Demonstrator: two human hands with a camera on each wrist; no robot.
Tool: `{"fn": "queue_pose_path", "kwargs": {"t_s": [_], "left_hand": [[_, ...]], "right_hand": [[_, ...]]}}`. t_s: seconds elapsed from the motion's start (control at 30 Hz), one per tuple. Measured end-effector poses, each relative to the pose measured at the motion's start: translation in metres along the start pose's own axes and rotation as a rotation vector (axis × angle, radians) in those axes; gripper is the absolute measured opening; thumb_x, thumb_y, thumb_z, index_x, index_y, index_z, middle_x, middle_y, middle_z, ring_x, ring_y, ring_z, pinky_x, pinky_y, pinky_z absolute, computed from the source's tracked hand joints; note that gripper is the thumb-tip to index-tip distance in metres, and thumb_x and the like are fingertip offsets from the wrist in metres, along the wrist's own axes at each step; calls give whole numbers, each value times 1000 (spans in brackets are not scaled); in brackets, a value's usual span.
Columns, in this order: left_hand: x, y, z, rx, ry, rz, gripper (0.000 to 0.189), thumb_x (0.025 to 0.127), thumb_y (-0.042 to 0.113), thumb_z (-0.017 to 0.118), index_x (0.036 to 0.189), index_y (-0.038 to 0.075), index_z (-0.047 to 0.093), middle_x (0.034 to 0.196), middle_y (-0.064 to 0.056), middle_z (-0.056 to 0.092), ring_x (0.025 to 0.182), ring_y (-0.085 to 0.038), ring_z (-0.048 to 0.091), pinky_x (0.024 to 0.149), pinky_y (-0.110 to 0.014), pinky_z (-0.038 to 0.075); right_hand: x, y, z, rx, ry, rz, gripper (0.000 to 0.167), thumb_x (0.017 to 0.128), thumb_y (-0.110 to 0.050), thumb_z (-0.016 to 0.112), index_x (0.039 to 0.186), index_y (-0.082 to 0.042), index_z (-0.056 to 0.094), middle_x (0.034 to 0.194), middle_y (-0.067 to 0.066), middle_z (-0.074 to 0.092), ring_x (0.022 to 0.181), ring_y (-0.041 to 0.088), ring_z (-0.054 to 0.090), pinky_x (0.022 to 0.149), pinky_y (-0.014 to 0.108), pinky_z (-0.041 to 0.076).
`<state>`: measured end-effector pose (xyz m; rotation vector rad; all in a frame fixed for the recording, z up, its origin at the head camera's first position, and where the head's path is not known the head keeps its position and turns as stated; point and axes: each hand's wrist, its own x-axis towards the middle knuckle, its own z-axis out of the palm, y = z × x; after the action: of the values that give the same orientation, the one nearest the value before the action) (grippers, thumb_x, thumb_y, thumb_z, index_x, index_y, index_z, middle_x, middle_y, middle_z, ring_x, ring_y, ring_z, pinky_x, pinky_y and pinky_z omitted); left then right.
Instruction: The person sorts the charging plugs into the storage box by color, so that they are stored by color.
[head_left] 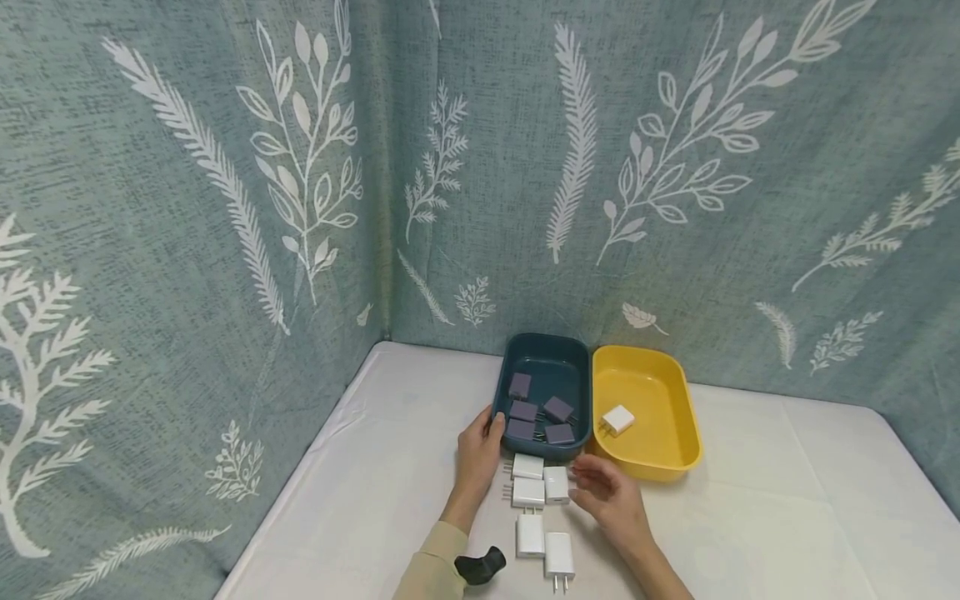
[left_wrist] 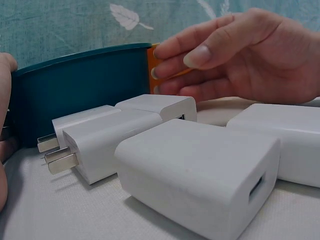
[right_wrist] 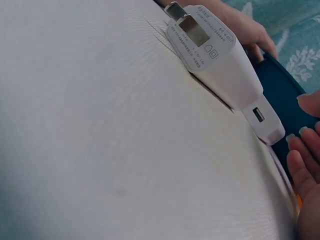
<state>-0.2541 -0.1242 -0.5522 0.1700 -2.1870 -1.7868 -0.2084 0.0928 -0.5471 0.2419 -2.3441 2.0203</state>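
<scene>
My left hand [head_left: 478,450] grips the near left edge of a dark blue bin [head_left: 551,343]; in the left wrist view only bits of its fingers [left_wrist: 6,75] show. Several purple charger plugs [head_left: 558,408] lie inside that bin. In front of it, several white charger plugs [head_left: 528,492] lie on the white cloth, their metal prongs pointing different ways. Beside the rightmost white charger plug [head_left: 556,483], my right hand [head_left: 611,504] has its fingers loosely bent and holds nothing. One white charger plug [head_left: 618,419] lies in the yellow bin [head_left: 678,417].
The two bins stand side by side near the back of the table [head_left: 780,500], which is covered with white cloth. A blue-green curtain [head_left: 495,167] with white leaf patterns hangs behind and to the left. A black strap [head_left: 480,567] sits at my left wrist.
</scene>
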Motion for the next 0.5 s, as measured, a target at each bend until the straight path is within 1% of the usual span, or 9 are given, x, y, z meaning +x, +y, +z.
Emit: {"fn": "queue_pose_path", "kwargs": {"t_s": [0.1, 0.33, 0.5], "left_hand": [[0, -1, 0, -2, 0, 3, 49, 101, 33, 51, 137, 0, 53, 138, -17, 58, 130, -27, 54, 108, -39, 47], [0, -1, 0, 7, 8, -10, 49, 101, 34, 51, 137, 1, 53, 138, -16, 58, 130, -27, 54, 108, -39, 47], [1, -2, 0, 6, 7, -5, 49, 100, 34, 51, 137, 2, 54, 137, -16, 58, 130, -27, 54, 108, -39, 47]], "right_hand": [[1, 2, 0, -2, -1, 9, 48, 70, 13, 76, 115, 2, 64, 112, 19, 69, 101, 19, 68, 89, 20, 57], [3, 6, 3, 4, -25, -8, 50, 69, 13, 77, 116, 3, 63, 112, 19, 69, 103, 22, 68, 91, 23, 57], [5, 5, 4, -18, -23, 23, 52, 69, 10, 78, 118, 0, 64, 115, 15, 69, 107, 25, 67, 94, 24, 56]]}}
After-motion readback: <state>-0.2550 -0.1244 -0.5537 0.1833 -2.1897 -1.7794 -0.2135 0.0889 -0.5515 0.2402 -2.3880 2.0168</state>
